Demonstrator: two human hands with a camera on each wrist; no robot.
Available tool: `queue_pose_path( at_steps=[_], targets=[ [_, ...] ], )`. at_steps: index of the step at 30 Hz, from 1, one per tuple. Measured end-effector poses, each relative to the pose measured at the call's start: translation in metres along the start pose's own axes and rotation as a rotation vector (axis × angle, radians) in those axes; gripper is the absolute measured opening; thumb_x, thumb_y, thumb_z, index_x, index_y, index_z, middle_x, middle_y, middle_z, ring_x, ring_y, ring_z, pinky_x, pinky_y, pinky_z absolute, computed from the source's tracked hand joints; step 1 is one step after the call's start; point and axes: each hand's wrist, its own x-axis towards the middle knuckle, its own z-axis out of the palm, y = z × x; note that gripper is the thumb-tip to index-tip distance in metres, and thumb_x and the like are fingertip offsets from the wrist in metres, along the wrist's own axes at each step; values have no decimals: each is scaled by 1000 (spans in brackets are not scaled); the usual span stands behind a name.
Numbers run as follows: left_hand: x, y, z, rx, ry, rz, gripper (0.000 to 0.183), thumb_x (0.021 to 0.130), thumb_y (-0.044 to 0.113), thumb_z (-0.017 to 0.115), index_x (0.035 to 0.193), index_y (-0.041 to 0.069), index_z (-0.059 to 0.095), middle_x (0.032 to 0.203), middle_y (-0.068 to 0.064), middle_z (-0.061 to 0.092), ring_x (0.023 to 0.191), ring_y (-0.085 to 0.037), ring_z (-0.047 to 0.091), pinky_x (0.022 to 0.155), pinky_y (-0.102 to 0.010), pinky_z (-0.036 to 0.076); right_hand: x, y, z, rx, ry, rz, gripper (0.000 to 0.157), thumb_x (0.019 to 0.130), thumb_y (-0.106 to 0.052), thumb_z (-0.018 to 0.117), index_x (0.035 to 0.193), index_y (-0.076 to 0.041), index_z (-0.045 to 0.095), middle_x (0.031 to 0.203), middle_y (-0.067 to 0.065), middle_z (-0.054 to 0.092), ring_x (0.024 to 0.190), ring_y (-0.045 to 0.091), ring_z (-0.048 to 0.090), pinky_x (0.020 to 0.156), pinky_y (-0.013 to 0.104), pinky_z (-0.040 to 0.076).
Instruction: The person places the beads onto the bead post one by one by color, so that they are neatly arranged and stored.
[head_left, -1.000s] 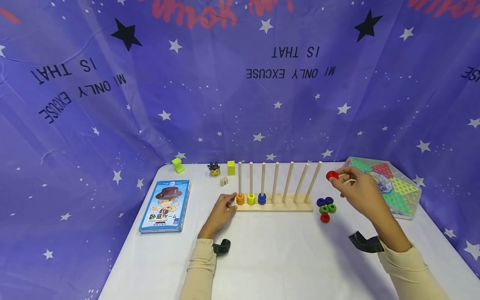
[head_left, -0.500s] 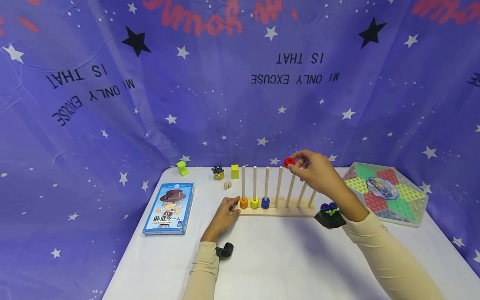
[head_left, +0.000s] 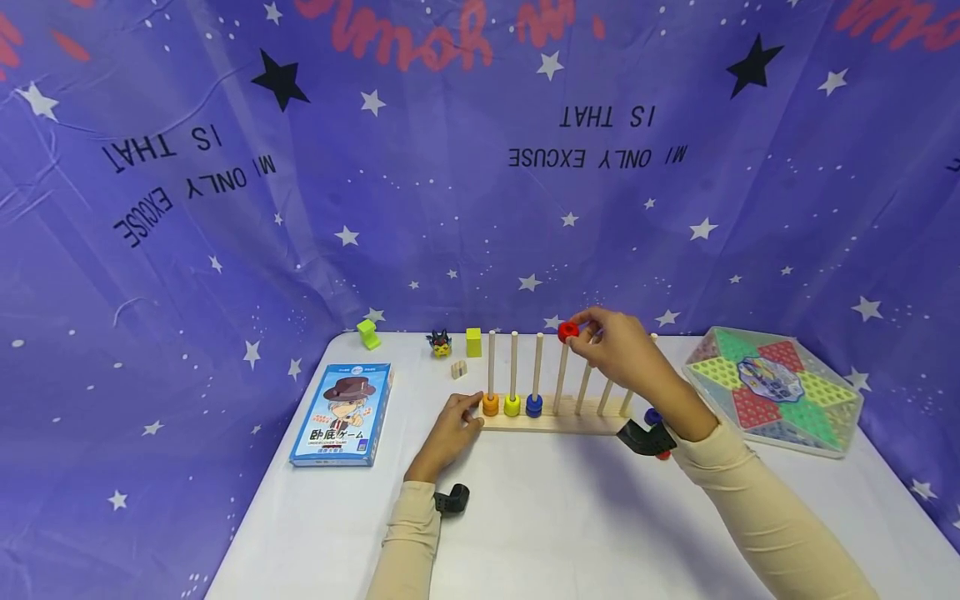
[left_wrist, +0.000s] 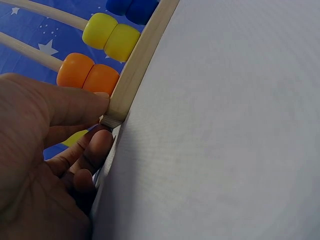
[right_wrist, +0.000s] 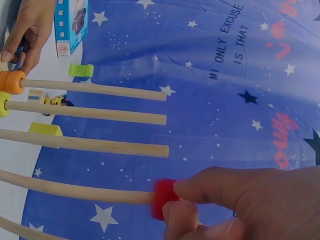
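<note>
At the top of the fourth peg from the left, my right hand (head_left: 621,352) pinches a red bead (head_left: 567,332) between thumb and fingers. In the right wrist view the peg's tip meets the red bead (right_wrist: 163,199). My left hand (head_left: 448,432) grips the left end of the wooden peg rack's base (head_left: 555,425); the left wrist view has its fingers at the base's corner. Two orange beads (left_wrist: 87,71) sit on the first peg, two yellow beads (left_wrist: 111,37) on the second, two blue beads (head_left: 534,406) on the third. The right hand partly hides the pegs farther right.
Loose blue beads (head_left: 652,416) and a red bead (head_left: 663,455) lie right of the rack, mostly behind the right wrist. A blue card-game box (head_left: 341,417) lies left, a hexagonal board-game box (head_left: 772,392) right. Behind stand a small figure (head_left: 440,343) and yellow-green blocks (head_left: 473,342).
My right hand has carried the red bead left from beside the rack to the fourth peg's top. The left hand stays at the rack's end. The head view has shifted slightly.
</note>
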Motion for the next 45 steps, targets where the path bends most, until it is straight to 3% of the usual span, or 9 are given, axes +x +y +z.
queue_pose_path(
  at_steps=[5, 11, 15, 20, 25, 30, 36, 45],
  targets=[
    [-1, 0, 2, -1, 3, 6, 48, 90, 5, 62, 137, 3, 51, 116, -10, 51, 88, -15, 50, 80, -32, 40, -8, 8, -7, 2, 29, -17, 50, 92, -37, 63, 132, -10, 52, 85, 2, 63, 64, 16, 61, 55, 34, 47],
    [0, 1, 1, -4, -2, -11, 48, 91, 7, 62, 137, 5, 51, 115, -7, 51, 88, -13, 49, 81, -31, 40, -30, 33, -21, 53, 141, -6, 45, 94, -37, 59, 131, -11, 52, 88, 5, 61, 66, 22, 62, 53, 35, 47],
    [0, 1, 0, -6, -2, -21, 48, 91, 7, 61, 138, 5, 50, 116, -7, 50, 89, -14, 49, 81, -32, 40, -49, 61, -24, 82, 237, 34, 43, 94, -37, 58, 128, -11, 52, 88, 8, 61, 60, 21, 60, 50, 34, 44],
    [0, 4, -1, -7, 3, -12, 48, 91, 6, 62, 137, 4, 51, 116, -10, 51, 88, -15, 50, 80, -32, 40, -76, 110, -15, 153, 301, 159, 44, 93, -40, 59, 124, -9, 50, 84, 11, 61, 51, 19, 55, 47, 33, 43],
    [0, 4, 1, 1, -1, -23, 49, 91, 8, 62, 138, 6, 51, 114, -6, 51, 87, -12, 49, 80, -30, 40, -106, 160, 13, 180, 249, 315, 50, 93, -41, 59, 123, -4, 46, 77, 10, 60, 48, 17, 52, 44, 31, 42],
    [0, 3, 2, -3, 10, -20, 48, 90, 7, 62, 137, 5, 51, 114, -7, 51, 88, -15, 49, 81, -33, 40, -125, 190, 47, 217, 140, 410, 60, 92, -43, 60, 127, 0, 38, 74, 12, 60, 49, 18, 53, 45, 31, 43],
    [0, 1, 0, 2, -5, -27, 49, 91, 8, 62, 138, 6, 50, 116, -8, 51, 87, -13, 49, 81, -31, 39, -129, 202, 77, 260, 26, 470, 67, 90, -47, 61, 127, 2, 32, 64, 6, 59, 44, 20, 55, 42, 32, 44],
    [-1, 1, 1, -3, 2, -13, 49, 90, 8, 63, 137, 6, 51, 116, -8, 51, 87, -13, 49, 80, -31, 40, -124, 205, 85, 209, 37, 453, 52, 92, -33, 62, 123, 2, 40, 63, 4, 59, 44, 19, 56, 43, 34, 47]
  ],
)
